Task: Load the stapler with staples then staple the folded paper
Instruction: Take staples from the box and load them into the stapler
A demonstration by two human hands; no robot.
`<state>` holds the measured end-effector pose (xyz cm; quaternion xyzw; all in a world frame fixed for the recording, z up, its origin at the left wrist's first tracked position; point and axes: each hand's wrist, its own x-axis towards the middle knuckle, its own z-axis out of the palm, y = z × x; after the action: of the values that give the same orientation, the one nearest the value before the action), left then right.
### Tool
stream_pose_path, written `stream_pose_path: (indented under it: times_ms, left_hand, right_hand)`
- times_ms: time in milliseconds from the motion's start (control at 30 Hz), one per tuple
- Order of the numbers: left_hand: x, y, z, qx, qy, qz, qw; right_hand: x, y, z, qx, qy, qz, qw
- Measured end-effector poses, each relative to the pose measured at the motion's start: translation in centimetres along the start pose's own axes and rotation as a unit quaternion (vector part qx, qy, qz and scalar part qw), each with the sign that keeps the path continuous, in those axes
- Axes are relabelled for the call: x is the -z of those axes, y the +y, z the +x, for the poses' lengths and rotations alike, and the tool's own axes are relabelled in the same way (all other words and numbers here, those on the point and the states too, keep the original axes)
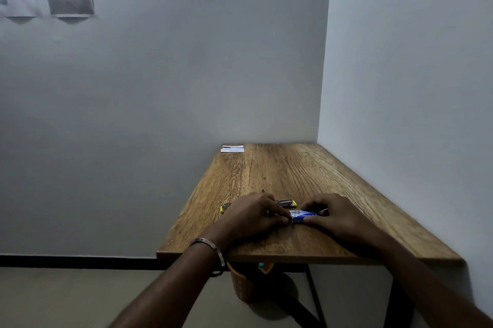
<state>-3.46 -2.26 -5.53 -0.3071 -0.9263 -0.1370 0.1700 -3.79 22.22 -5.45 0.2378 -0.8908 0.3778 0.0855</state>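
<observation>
wooden table (293, 173), corner of room. folded paper (232, 149) far back at left edge. yellow stapler (286, 203) lying open just behind both hands. left hand (253, 214) and right hand (330, 214) pinching ends of blue staple box (303, 216), fingers closed on it. judged step: opening box. advisable: hold low, slide tray gently to avoid spilling strips.

- My two forearms are bare, no sleeves in view.
- On my left wrist I wear a flat silver metal bangle (210, 246).
- A thin dark band (217, 273) hangs at the bangle's 6 o'clock side, under that wrist.
- My right wrist carries nothing.
</observation>
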Motion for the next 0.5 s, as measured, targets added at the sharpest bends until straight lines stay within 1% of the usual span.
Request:
stream_pose_path:
  times_ms: [300,400,500]
  left_hand:
    - [0.02,-0.03,-0.07,0.003,-0.008,-0.02,1.0]
    - [-0.09,-0.02,-0.04,0.005,0.02,-0.042,0.999]
    - [-0.35,-0.23,-0.13,0.026,0.059,-0.053,0.997]
  right_hand:
    - [-0.27,-0.01,0.2,-0.005,-0.001,0.008,1.0]
    - [-0.33,-0.12,0.12,-0.006,-0.007,0.018,1.0]
    - [-0.38,-0.34,0.14,-0.005,-0.003,0.026,1.0]
